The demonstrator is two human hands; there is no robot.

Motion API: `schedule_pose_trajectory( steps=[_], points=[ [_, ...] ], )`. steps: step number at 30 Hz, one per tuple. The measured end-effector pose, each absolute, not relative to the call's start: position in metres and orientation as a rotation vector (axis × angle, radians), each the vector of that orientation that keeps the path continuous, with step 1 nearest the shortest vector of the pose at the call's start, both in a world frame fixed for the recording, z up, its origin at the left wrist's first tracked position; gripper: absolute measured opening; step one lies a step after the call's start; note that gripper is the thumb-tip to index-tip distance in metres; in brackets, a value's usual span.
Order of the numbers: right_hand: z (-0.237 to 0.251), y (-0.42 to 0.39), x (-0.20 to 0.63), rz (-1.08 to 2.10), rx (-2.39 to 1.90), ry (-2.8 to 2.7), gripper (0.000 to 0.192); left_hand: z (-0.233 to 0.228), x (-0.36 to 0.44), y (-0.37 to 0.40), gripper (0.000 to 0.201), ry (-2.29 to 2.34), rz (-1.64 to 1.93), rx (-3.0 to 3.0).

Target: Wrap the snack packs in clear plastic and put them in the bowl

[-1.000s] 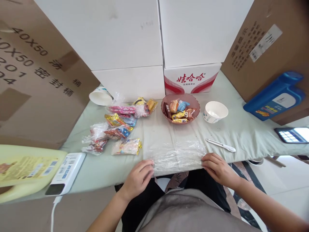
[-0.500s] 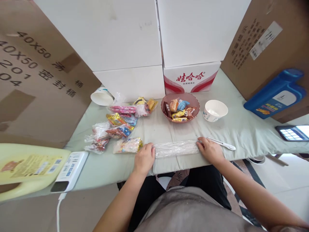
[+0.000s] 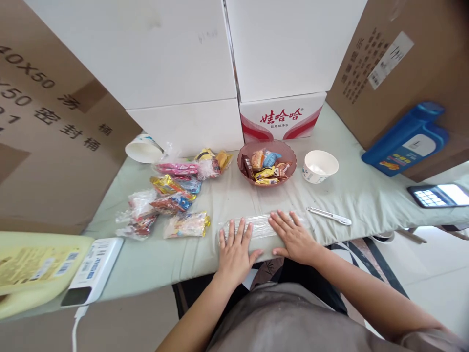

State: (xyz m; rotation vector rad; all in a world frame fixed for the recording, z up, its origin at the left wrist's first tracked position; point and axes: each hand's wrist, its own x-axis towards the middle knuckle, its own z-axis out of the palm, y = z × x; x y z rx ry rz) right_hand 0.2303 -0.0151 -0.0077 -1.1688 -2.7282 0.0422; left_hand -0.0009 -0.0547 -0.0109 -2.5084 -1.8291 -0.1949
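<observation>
Both hands cover the middle of the clear plastic roll (image 3: 261,224). The yellow jug (image 3: 32,266) and the phone (image 3: 441,194) run off the picture's edges.

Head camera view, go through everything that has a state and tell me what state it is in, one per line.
Plastic wrap: folded into a flat strip, pressed under both hands.
Left hand: flat, fingers spread.
Right hand: flat, fingers spread.
Pink bowl: upright, holding wrapped snacks.
White paper bowl: upright, seemingly empty.
Paper cup: lying on its side.
Pen: lying flat.
Phone: screen lit.
</observation>
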Motion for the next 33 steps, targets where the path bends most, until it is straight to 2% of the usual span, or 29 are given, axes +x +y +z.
schedule_pose_trajectory(
  steps=[4, 6, 9, 11, 14, 17, 20, 27, 30, 33],
  points=[
    [-0.004, -0.023, 0.273, -0.003, -1.284, -2.689, 0.094, -0.010, -0.015, -0.063, 0.070, -1.843, -0.254, -2.424],
    [-0.003, -0.032, 0.289, -0.025, -1.267, -2.684, 0.089, -0.004, -0.012, -0.065, 0.062, -1.868, -0.305, -2.377],
    [-0.005, -0.050, 0.305, -0.026, -1.272, -2.618, 0.059, 0.004, 0.001, -0.065, 0.043, -1.879, -0.400, -2.431],
    [-0.006, -0.061, 0.312, 0.004, -1.260, -2.542, 0.042, 0.008, 0.010, -0.061, 0.038, -1.836, -0.463, -2.528],
    [0.002, -0.074, 0.318, 0.050, -1.174, -2.461, 0.031, 0.009, 0.018, -0.050, 0.037, -1.788, -0.529, -2.605],
    [0.021, -0.083, 0.316, 0.101, -1.024, -2.465, 0.028, 0.008, 0.019, -0.039, 0.037, -1.763, -0.556, -2.666],
    [0.046, -0.088, 0.303, 0.272, -0.838, -2.536, 0.025, 0.008, 0.018, -0.034, 0.036, -1.721, -0.567, -2.746],
    [0.098, -0.062, 0.268, 1.025, -0.555, -2.630, 0.025, 0.009, 0.013, -0.039, 0.030, -1.501, -0.682, -2.946],
    [0.102, -0.028, 0.256, 1.185, -0.661, -2.554, 0.022, 0.006, 0.010, -0.038, 0.035, -1.498, -0.749, -2.978],
    [0.086, 0.015, 0.236, 1.235, -0.967, -2.369, 0.022, 0.005, 0.007, -0.037, 0.036, -1.485, -0.844, -3.003]
  ],
)
